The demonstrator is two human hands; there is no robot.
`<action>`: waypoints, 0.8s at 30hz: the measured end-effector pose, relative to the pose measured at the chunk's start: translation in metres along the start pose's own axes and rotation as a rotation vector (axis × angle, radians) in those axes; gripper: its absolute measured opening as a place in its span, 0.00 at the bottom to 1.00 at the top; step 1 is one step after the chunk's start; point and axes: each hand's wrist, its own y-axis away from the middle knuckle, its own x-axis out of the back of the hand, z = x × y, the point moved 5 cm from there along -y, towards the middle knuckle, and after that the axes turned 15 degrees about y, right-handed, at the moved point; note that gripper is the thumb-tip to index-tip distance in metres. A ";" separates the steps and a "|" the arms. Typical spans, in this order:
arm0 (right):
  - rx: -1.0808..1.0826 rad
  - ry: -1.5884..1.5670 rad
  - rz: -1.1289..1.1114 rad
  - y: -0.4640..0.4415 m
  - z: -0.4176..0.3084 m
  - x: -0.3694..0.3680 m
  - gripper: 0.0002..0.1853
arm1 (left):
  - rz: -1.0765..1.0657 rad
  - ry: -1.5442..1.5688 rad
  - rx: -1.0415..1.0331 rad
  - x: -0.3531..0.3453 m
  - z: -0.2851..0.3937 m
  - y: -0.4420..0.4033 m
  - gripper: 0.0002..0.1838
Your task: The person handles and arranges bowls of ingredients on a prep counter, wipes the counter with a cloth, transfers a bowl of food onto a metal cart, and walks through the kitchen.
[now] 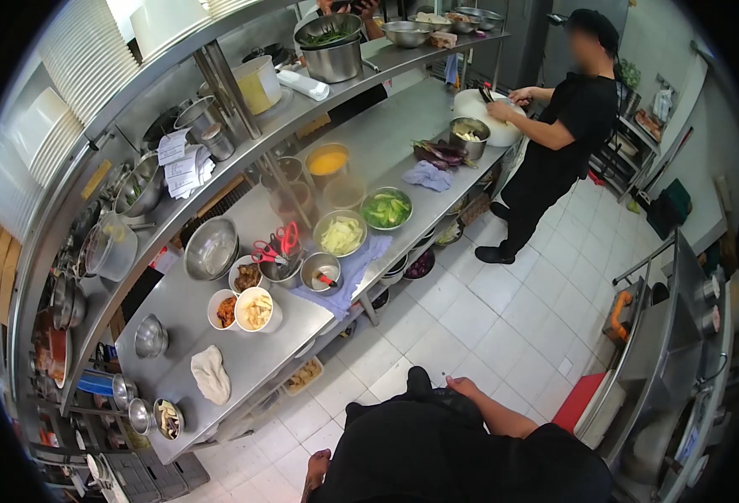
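My left hand [319,463] hangs low beside my dark clothing, its fingers curled, with nothing visible in it. To the right, my right hand [463,386] is held over the tiled floor, fingers folded in, also showing no object. Both are apart from the steel counter [277,348]. Nearest on that counter are a pale cloth-like lump [210,375], a white tub of pale pieces [257,309], a tub of orange food [223,312] and a small bowl of sliced food [168,418].
A co-worker [546,126] stands at the counter's far end by a white round board [470,104]. Bowls of cut greens [386,208] and purple eggplants [443,154] lie nearby. Shelves with stacked dishes [80,59] overhang the left; steel equipment [655,310] lines the right.
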 end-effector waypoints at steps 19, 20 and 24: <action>-0.025 0.280 0.066 0.007 -0.009 0.028 0.30 | -0.069 -0.148 -0.170 -0.014 0.029 0.020 0.26; -0.050 0.216 -0.005 0.011 -0.010 0.030 0.28 | -0.051 -0.173 -0.128 -0.014 0.031 0.022 0.27; -0.188 -0.008 -0.099 0.008 0.008 0.031 0.29 | -0.037 -0.212 -0.068 0.010 -0.005 -0.017 0.32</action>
